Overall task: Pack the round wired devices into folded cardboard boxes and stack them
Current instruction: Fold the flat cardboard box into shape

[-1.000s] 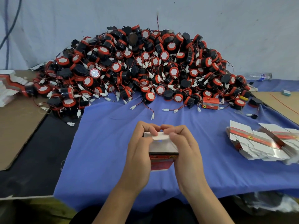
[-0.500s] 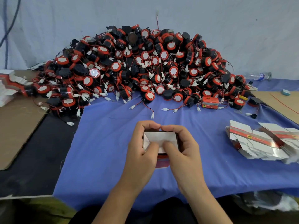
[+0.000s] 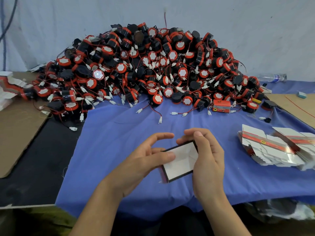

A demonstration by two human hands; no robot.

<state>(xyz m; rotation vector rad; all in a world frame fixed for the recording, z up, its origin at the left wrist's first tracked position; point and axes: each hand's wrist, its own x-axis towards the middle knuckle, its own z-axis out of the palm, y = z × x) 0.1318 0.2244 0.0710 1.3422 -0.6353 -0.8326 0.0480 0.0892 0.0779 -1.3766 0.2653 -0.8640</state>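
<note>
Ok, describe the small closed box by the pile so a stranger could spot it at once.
Start at the big heap of round red-and-black devices against the back wall. Follow its front edge rightward along the blue cloth. There lies a small closed red box, the only flat-sided, printed thing among round wired shapes.

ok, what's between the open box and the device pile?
Head view: mostly bare blue cloth from the cardboard box to the device pile; a few loose white wire connectors lie at the pile's edge.
</note>
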